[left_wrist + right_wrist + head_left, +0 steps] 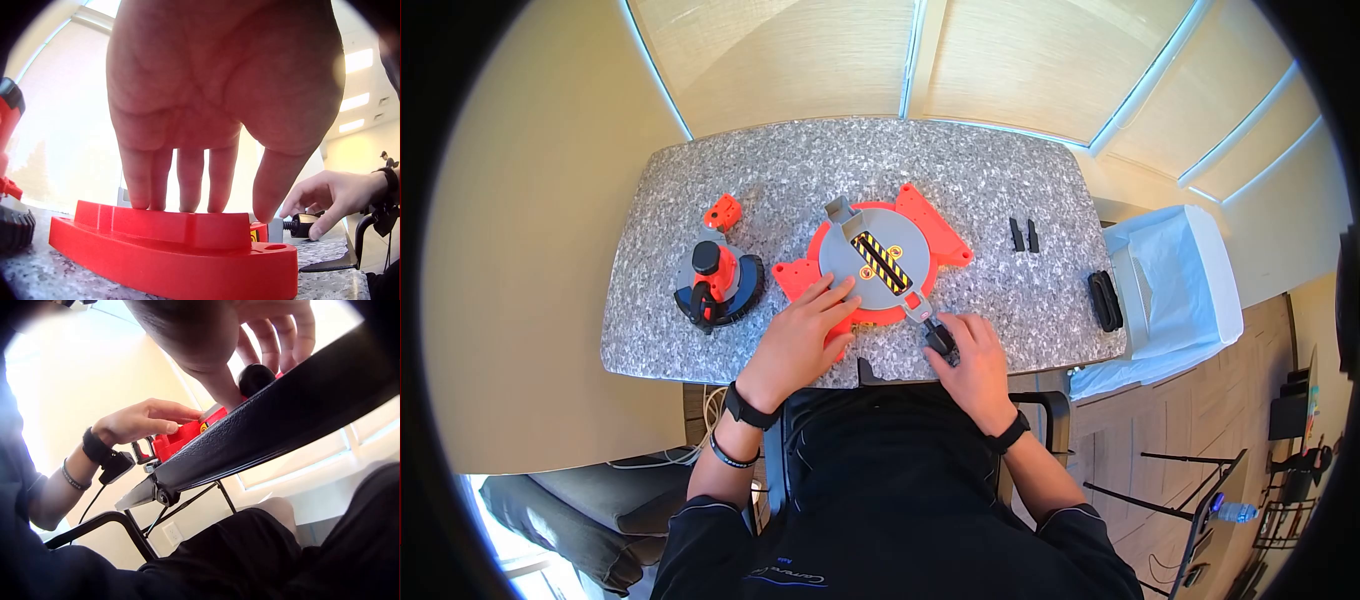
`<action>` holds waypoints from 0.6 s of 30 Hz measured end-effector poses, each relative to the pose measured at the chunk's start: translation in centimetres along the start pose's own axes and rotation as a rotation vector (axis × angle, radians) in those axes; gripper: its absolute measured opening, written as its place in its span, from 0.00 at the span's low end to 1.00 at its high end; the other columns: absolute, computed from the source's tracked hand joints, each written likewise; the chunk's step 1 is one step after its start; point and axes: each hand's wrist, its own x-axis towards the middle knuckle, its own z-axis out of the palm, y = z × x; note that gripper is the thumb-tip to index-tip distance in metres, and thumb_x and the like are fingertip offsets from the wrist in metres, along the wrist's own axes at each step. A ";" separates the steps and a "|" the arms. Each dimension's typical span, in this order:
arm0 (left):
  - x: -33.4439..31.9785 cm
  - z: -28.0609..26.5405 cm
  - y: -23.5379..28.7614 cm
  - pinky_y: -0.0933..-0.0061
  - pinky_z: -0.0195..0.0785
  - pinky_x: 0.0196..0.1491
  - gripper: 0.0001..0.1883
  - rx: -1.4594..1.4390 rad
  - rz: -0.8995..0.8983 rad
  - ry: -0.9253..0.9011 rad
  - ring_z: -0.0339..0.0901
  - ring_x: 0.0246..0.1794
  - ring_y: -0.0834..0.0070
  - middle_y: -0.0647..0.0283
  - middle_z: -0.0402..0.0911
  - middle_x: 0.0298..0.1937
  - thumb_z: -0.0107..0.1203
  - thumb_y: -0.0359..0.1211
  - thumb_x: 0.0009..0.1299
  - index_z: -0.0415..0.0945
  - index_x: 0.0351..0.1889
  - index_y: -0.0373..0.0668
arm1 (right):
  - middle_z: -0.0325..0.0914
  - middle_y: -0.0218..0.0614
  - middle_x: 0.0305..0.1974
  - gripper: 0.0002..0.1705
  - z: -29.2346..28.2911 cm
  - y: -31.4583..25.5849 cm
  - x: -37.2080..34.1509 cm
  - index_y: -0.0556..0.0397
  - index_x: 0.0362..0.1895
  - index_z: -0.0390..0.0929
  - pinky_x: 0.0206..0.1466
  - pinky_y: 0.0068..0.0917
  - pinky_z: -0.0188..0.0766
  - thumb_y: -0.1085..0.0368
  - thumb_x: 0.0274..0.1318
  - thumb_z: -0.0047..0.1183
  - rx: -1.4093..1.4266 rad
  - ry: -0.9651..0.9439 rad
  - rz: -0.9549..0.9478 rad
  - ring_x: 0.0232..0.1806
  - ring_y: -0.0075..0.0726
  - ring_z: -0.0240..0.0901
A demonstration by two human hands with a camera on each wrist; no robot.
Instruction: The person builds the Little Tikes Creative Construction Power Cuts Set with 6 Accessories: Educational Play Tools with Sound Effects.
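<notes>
A toy miter saw base (pixel 935 238), red with a round grey turntable (pixel 838 262), lies on the speckled table. Black and yellow stripes line the turntable's slot. My left hand (pixel 800 335) rests its straight fingertips on the base's near left side; the left wrist view shows the palm arched above the red plastic (pixel 162 234). At the near right end of the turntable's arm is a black knob (pixel 940 341), which my right hand (pixel 980 370) grips between thumb and fingers. The right wrist view shows the knob's rounded end (pixel 256 379) beside the thumb.
Left of the base stands a red and black saw head (pixel 715 275) with a dark blade. Two slim black pieces (pixel 1017 236) lie to the right. A black object (pixel 1104 301) sits by the right edge, beside a bin with a pale liner (pixel 1222 265). The table's front edge (pixel 281 419) is close below my right hand.
</notes>
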 end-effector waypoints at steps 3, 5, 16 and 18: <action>0.0 0.1 -0.1 0.55 0.70 0.74 0.27 0.001 -0.002 0.002 0.66 0.80 0.53 0.59 0.74 0.78 0.67 0.32 0.70 0.80 0.69 0.45 | 0.81 0.44 0.49 0.28 -0.3 -0.4 0.2 0.56 0.59 0.80 0.56 0.45 0.77 0.65 0.53 0.72 0.006 0.013 -0.013 0.51 0.54 0.78; -0.1 0.1 -0.1 0.55 0.70 0.74 0.27 0.001 -0.002 0.002 0.66 0.80 0.53 0.59 0.74 0.78 0.67 0.32 0.70 0.80 0.69 0.45 | 0.82 0.45 0.49 0.27 -0.4 -0.4 0.1 0.56 0.58 0.80 0.56 0.45 0.77 0.66 0.54 0.71 0.014 0.023 -0.019 0.51 0.53 0.78; -0.2 0.1 0.4 0.55 0.70 0.75 0.27 0.006 0.001 0.004 0.67 0.80 0.53 0.59 0.75 0.78 0.67 0.33 0.70 0.80 0.69 0.45 | 0.82 0.44 0.48 0.26 -0.5 -0.2 -0.3 0.56 0.58 0.81 0.55 0.44 0.77 0.66 0.54 0.70 -0.010 0.017 -0.009 0.50 0.53 0.78; -0.2 0.1 0.4 0.54 0.70 0.75 0.27 0.006 0.000 0.002 0.67 0.80 0.53 0.59 0.74 0.78 0.67 0.33 0.70 0.80 0.69 0.45 | 0.80 0.44 0.50 0.28 -0.3 -0.2 -0.3 0.55 0.59 0.80 0.56 0.45 0.77 0.65 0.53 0.72 0.001 0.021 -0.004 0.51 0.54 0.78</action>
